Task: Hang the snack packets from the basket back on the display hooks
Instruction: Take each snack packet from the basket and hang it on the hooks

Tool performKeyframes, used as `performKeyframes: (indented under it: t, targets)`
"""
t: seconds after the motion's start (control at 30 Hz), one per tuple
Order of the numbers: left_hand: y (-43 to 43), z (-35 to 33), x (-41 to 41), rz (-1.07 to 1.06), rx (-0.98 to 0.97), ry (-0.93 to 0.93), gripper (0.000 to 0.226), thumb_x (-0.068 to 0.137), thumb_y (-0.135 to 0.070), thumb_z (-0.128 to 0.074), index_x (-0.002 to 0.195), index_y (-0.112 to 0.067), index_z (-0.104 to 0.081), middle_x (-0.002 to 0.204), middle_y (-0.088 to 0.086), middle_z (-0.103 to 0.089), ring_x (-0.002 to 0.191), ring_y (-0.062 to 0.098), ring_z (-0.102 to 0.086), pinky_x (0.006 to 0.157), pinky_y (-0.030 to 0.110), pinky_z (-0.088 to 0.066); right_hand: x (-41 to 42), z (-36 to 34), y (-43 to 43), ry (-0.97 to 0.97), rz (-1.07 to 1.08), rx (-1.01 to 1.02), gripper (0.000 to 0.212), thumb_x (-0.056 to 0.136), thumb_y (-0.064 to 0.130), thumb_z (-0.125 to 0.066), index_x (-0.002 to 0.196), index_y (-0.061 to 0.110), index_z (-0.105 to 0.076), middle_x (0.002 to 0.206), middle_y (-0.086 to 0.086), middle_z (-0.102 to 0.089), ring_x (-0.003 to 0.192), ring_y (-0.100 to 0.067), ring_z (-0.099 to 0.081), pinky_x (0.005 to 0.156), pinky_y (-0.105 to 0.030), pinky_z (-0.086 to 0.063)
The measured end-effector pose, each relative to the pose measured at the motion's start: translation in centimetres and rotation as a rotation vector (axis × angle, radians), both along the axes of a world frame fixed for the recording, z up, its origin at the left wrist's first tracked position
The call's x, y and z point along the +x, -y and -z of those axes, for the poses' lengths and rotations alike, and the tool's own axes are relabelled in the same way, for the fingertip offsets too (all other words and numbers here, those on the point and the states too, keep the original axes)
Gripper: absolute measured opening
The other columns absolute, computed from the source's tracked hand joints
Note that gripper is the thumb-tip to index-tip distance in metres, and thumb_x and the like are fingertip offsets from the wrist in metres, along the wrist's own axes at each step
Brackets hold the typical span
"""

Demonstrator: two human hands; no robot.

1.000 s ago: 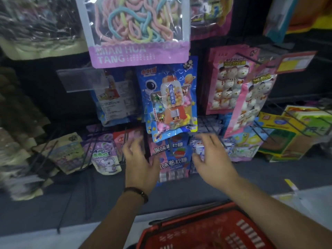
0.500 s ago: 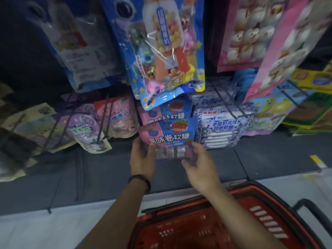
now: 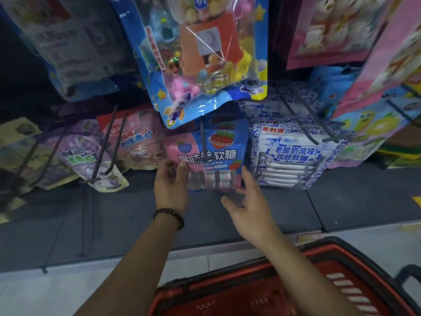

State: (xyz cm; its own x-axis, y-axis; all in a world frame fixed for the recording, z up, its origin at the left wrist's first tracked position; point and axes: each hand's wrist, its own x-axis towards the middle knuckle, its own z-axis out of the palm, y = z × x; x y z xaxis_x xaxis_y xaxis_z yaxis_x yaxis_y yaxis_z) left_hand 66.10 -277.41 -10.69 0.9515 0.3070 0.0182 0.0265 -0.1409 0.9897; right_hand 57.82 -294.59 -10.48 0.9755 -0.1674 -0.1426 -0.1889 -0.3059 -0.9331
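Observation:
A pink and blue fruit-roll candy packet [image 3: 214, 156] hangs on a black display hook [image 3: 203, 136] in the bottom row. My left hand [image 3: 170, 185] holds its lower left edge, thumb on the front. My right hand [image 3: 248, 201] touches its lower right corner with spread fingers. The red basket [image 3: 227, 279] stands on the floor below my arms; I cannot make out what lies inside.
A large blue toy-candy bag [image 3: 205, 65] hangs just above the packet. White and blue yogurt-candy packs [image 3: 293, 156] hang to the right, pink and purple packets [image 3: 134, 140] to the left. Black hook wires jut out toward me. A dark shelf base runs below.
My view has dropped and come closer to the bottom row. Both hands came down from the upper packets and took the pink and blue packet at its lower edge.

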Motion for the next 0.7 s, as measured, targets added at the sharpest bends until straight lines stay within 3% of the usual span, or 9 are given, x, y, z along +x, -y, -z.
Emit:
performKeyframes:
  t: [0.1, 0.17, 0.27, 0.4, 0.5, 0.57, 0.7]
  targets:
    - [-0.1, -0.3, 0.7, -0.022, -0.026, -0.009, 0.005, 0.101, -0.025, -0.066, 0.106, -0.023, -0.068, 0.091, 0.019, -0.067, 0.079, 0.021, -0.059, 0.072, 0.040, -0.051, 0.6, 0.2, -0.3, 0.003, -0.001, 0.040, 0.087, 0.099, 0.017, -0.076, 0.168, 0.035, -0.026, 0.150, 0.019, -0.047, 0.143, -0.006, -0.051, 0.119, -0.036, -0.047]
    - [0.0, -0.5, 0.4, -0.082, -0.077, -0.002, 0.014, 0.101, -0.019, -0.068, 0.115, -0.017, -0.067, 0.094, 0.005, -0.072, 0.081, 0.011, -0.065, 0.075, 0.031, -0.056, 0.9, 0.5, -0.3, 0.009, 0.009, 0.050, 0.083, 0.096, 0.020, -0.078, 0.165, 0.033, -0.034, 0.147, 0.013, -0.054, 0.138, -0.009, -0.056, 0.119, -0.038, -0.047]
    - [0.4, -0.3, -1.1, -0.144, -0.040, -0.011, 0.016, 0.100, -0.025, -0.070, 0.104, -0.012, -0.062, 0.087, -0.005, -0.070, 0.075, 0.007, -0.064, 0.075, 0.034, -0.055, 1.0, 0.8, -0.2, 0.029, 0.036, 0.015, 0.071, 0.090, 0.026, -0.080, 0.149, 0.041, -0.044, 0.131, 0.010, -0.058, 0.127, -0.010, -0.061, 0.112, -0.043, -0.051]
    - [0.5, -0.6, -1.9, 0.021, -0.039, -0.068, 0.016, 0.106, -0.022, -0.061, 0.107, -0.006, -0.062, 0.090, -0.005, -0.070, 0.077, 0.005, -0.063, 0.075, 0.031, -0.055, 1.4, 0.1, 0.3, 0.042, 0.027, 0.094, 0.088, 0.076, 0.044, -0.079, 0.156, 0.038, -0.043, 0.144, 0.014, -0.060, 0.133, -0.006, -0.059, 0.117, -0.044, -0.049]
    - [-0.2, -0.7, -1.2, 0.130, 0.007, -0.107, 0.009, 0.107, -0.024, -0.058, 0.113, -0.021, -0.065, 0.106, -0.007, -0.075, 0.091, 0.005, -0.069, 0.085, 0.030, -0.058, 1.7, 0.0, 0.3, 0.055, -0.011, 0.192, 0.079, 0.079, 0.030, -0.080, 0.152, 0.034, -0.049, 0.139, 0.015, -0.069, 0.128, -0.003, -0.065, 0.118, -0.043, -0.049]
    - [-0.4, -0.9, -0.7, 0.145, 0.031, -0.133, 0.011, 0.108, -0.026, -0.058, 0.112, -0.021, -0.066, 0.110, -0.007, -0.076, 0.099, 0.008, -0.070, 0.089, 0.027, -0.056, 1.8, 0.0, 0.2, 0.056, -0.021, 0.206, 0.084, 0.081, 0.028, -0.080, 0.157, 0.033, -0.044, 0.140, 0.021, -0.068, 0.130, 0.002, -0.063, 0.121, -0.041, -0.046]
    - [-0.4, -1.8, 0.5, 0.061, 0.114, -0.162, 0.016, 0.106, -0.024, -0.059, 0.097, -0.013, -0.067, 0.083, -0.006, -0.065, 0.072, 0.006, -0.055, 0.062, 0.012, -0.046, 1.9, 0.5, 0.5, -0.004, -0.076, 0.198, 0.099, 0.092, 0.025, -0.081, 0.170, 0.037, -0.020, 0.139, 0.044, -0.056, 0.134, 0.015, -0.052, 0.126, -0.038, -0.039]
